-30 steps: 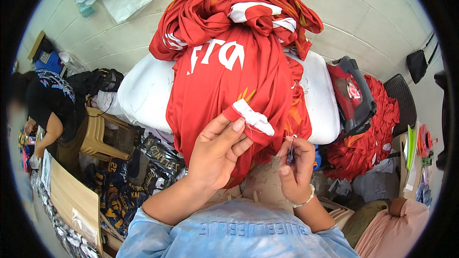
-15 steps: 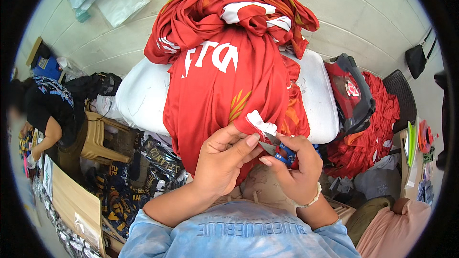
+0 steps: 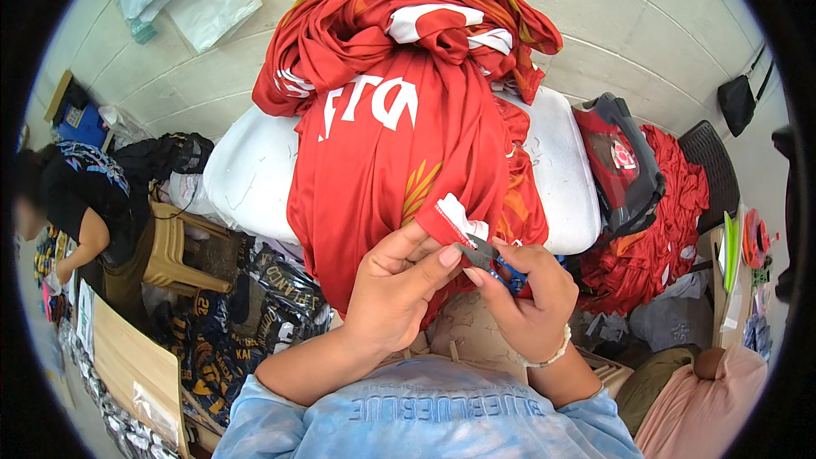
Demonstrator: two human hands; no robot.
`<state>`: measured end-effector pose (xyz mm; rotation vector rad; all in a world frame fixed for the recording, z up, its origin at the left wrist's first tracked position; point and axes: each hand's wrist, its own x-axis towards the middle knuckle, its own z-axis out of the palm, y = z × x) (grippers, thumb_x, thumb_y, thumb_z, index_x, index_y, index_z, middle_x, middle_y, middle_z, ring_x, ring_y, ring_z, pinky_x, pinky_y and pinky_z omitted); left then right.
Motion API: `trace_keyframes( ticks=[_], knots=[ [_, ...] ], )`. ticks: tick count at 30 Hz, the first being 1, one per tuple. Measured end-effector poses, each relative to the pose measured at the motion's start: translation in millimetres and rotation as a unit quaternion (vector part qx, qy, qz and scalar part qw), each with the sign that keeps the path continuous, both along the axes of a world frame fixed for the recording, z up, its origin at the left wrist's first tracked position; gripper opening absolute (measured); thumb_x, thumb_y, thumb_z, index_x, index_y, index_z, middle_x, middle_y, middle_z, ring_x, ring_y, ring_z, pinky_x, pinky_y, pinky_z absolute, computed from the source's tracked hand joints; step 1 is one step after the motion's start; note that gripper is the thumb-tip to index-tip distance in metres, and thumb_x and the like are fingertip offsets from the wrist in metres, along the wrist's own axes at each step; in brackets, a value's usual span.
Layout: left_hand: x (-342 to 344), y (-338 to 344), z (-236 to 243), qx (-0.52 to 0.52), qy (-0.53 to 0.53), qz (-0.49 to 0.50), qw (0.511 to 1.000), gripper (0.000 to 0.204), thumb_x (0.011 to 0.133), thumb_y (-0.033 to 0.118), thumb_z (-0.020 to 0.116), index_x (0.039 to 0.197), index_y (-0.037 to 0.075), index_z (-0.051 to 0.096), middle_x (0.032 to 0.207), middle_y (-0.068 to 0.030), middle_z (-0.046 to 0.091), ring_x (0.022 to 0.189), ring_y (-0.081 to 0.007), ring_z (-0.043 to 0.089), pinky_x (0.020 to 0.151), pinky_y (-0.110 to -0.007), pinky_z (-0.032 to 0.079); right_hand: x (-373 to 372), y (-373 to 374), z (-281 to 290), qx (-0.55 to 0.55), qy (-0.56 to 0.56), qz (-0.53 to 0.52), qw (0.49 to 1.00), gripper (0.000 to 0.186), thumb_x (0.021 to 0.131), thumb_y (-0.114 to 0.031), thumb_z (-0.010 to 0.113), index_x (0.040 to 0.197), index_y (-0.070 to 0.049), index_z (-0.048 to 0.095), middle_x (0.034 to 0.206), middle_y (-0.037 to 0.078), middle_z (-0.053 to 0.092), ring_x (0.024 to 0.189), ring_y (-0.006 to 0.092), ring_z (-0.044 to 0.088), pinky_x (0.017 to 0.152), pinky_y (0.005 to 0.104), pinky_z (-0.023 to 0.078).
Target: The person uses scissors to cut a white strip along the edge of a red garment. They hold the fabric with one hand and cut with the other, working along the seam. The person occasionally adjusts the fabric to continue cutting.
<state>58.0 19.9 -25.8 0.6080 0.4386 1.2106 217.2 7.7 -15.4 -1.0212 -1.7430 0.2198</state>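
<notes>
A large heap of red fabric (image 3: 365, 191) with white and gold print lies bunched before me. My left hand (image 3: 393, 293) pinches a folded red edge of it between thumb and fingers, where a white patch (image 3: 460, 214) shows. My right hand (image 3: 534, 293), wearing a beaded bracelet, is closed round small thread snips (image 3: 482, 254) with dark blades and a blue handle. Their blade tips meet the hem beside my left thumb; whether they cut into it I cannot tell. My right fingers hide part of the handle.
Under the heap stands a white padded surface (image 3: 242, 170). To its right are a red and grey bag (image 3: 625, 166) and another red fabric pile (image 3: 654, 242). Leftward are a tan plastic stool (image 3: 174, 259), dark printed garments (image 3: 217, 348) and a bent-over person (image 3: 81, 204).
The snips have swung up and left, so their blades now reach the hem by my left thumb. My left hand keeps its pinch on the fabric.
</notes>
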Motion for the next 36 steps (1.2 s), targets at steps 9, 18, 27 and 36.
trace_keyframes(
  ticks=[9, 18, 27, 36],
  knots=[
    [1, -2, 2, -0.014, 0.012, 0.003, 1.0, 0.037, 0.09, -0.001, 0.056, 0.126, -0.003, 0.049, 0.116, -0.0122, 0.061, 0.107, -0.0165, 0.059, 0.094, -0.03, 0.047, 2, 0, 2, -0.003, -0.008, 0.005, 1.0, 0.029, 0.067, -0.005, 0.08, 0.088, 0.004, 0.062, 0.077, 0.012, 0.064, 0.056, 0.0197, 0.058, 0.051, 0.0272, 0.044],
    [-1, -1, 6, -0.04, 0.016, -0.007, 0.999, 0.039, 0.091, 0.001, 0.054, 0.129, 0.001, 0.047, 0.119, -0.0114, 0.059, 0.111, -0.0184, 0.057, 0.096, -0.032, 0.047, 9, -1, -9, -0.13, 0.107, 0.04, 0.985, 0.024, 0.08, -0.01, 0.072, 0.095, 0.003, 0.059, 0.08, 0.01, 0.061, 0.068, 0.0137, 0.057, 0.06, 0.0253, 0.044],
    [-2, 0, 6, -0.035, 0.033, -0.003, 0.999, 0.041, 0.092, 0.002, 0.053, 0.132, 0.001, 0.044, 0.121, -0.0122, 0.057, 0.112, -0.0195, 0.056, 0.097, -0.033, 0.045, 6, 1, -8, -0.122, 0.109, 0.065, 0.984, 0.024, 0.08, -0.007, 0.069, 0.098, 0.001, 0.055, 0.082, 0.005, 0.054, 0.069, 0.0118, 0.053, 0.063, 0.0257, 0.044],
    [-5, -2, 5, -0.024, 0.057, -0.012, 0.998, 0.042, 0.093, 0.006, 0.053, 0.132, -0.001, 0.042, 0.117, -0.0137, 0.06, 0.111, -0.0196, 0.058, 0.094, -0.032, 0.047, 16, 10, -9, -0.085, 0.044, 0.034, 0.995, 0.016, 0.07, 0.006, 0.067, 0.083, -0.001, 0.062, 0.073, 0.006, 0.062, 0.062, 0.0111, 0.057, 0.057, 0.0242, 0.044]
  ],
)
